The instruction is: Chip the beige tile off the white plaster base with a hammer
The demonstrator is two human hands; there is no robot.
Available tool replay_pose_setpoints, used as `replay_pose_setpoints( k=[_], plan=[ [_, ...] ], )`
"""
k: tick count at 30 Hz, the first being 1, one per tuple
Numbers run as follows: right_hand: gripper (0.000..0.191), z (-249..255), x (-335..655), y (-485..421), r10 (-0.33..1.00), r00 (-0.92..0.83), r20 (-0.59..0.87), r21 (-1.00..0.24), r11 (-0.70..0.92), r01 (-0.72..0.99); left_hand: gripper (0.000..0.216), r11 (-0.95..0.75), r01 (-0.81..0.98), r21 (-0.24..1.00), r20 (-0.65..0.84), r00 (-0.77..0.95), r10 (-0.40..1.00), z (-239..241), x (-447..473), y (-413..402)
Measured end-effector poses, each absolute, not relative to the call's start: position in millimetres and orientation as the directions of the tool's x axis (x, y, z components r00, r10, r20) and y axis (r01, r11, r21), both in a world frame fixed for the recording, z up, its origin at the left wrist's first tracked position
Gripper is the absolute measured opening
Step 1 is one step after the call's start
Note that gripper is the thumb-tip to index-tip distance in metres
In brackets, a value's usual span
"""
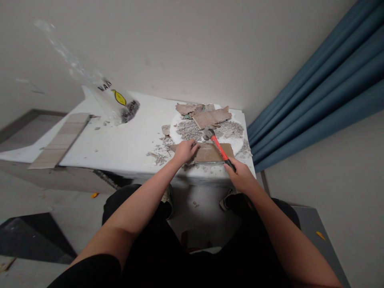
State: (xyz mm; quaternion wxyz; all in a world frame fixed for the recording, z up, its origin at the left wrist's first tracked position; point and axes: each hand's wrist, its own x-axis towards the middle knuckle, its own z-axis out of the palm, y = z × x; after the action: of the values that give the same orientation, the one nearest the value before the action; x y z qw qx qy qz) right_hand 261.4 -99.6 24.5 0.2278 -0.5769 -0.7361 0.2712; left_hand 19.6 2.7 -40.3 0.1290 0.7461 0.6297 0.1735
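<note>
My right hand [241,175] is wrapped round the black grip of a hammer [219,147] with a red handle. The hammer's grey head is over a heap of grey crumbled rubble [189,130] on a white round board [239,144]. At the near edge, my left hand [185,151] is closed, fingertips by the rubble and beside a flat brown piece [212,153]; what it pinches, if anything, is too small to make out. Torn brown sheets [211,117] lie on the board's far side.
A white cloth-covered table [120,146] carries a clear plastic bag [111,103] and a beige plank-like strip [61,140]. Loose crumbs [159,157] lie left of the board. Blue curtains [324,84] hang at right; a wall stands behind. A black sheet [36,236] lies on the floor.
</note>
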Motion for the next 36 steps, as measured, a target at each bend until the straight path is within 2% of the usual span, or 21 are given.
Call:
replay_pose_setpoints(
  k=[10, 18, 27, 36],
  plan=[
    [0.031, 28.7, 260.3, -100.9, 0.971, -0.239, 0.030, -0.668, 0.197, 0.718, 0.042, -0.154, 0.925, 0.347, 0.057, 0.143, 0.988, -41.3, 26.0, 5.3],
    [0.033, 32.2, 259.0, -101.1, 0.966, -0.252, 0.053, -0.683, 0.219, 0.697, 0.042, -0.184, 0.897, 0.401, 0.112, 0.151, 0.982, -42.6, 21.8, 0.6],
    [0.032, 31.6, 259.5, -101.5, 0.964, -0.264, 0.033, -0.673, 0.217, 0.707, 0.040, -0.174, 0.919, 0.353, 0.067, 0.161, 0.985, -37.0, 22.9, 0.0],
    [0.030, 35.4, 256.0, -102.7, 0.964, -0.262, 0.032, -0.666, 0.216, 0.714, 0.041, -0.167, 0.910, 0.379, 0.044, 0.163, 0.986, -39.2, 24.3, 1.8]
  ],
)
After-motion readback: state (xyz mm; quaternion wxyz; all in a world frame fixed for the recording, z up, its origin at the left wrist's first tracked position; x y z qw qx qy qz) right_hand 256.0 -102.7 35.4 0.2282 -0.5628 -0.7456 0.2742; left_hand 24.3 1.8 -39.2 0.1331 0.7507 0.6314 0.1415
